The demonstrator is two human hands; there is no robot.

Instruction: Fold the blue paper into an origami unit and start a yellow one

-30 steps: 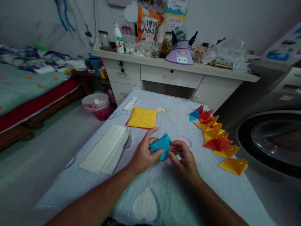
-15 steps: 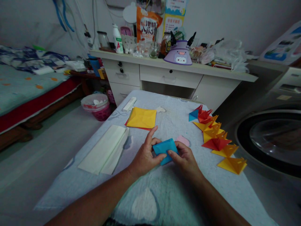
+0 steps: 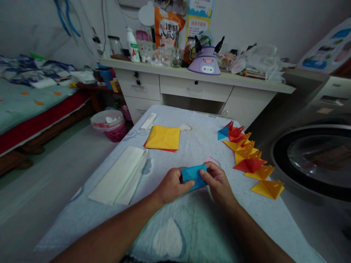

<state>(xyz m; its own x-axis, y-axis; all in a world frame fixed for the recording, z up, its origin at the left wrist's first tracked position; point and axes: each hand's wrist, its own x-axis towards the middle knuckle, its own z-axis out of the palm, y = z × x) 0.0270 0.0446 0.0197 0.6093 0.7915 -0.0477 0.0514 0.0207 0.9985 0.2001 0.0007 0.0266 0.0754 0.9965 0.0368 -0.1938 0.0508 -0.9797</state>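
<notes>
A piece of folded blue paper (image 3: pixel 195 174) is held up between my two hands, just above the cloth-covered table (image 3: pixel 181 117). My left hand (image 3: pixel 173 185) pinches its left side, thumb on the near face and the other fingers curled behind. On the right edge, my right hand (image 3: pixel 217 178) grips the paper with its thumb pressed on the upper corner. Beyond the hands lies a stack of square paper (image 3: pixel 163 137), yellow on top with red showing underneath. Folded paper figures (image 3: pixel 250 164) in yellow, red and blue form a row along the right side.
A folded pale sheet (image 3: pixel 117 177) lies on the table's left, with a small white box (image 3: pixel 148 121) farther back. Behind stands a white desk (image 3: pixel 139 86) crowded with jars and bags. A washing machine (image 3: pixel 312 146) is at the right; a pink waste bin (image 3: pixel 109 124) stands left.
The blue paper has turned more level in my hands. My left index finger, raised before, has come down behind the paper. The camera view has shifted slightly.
</notes>
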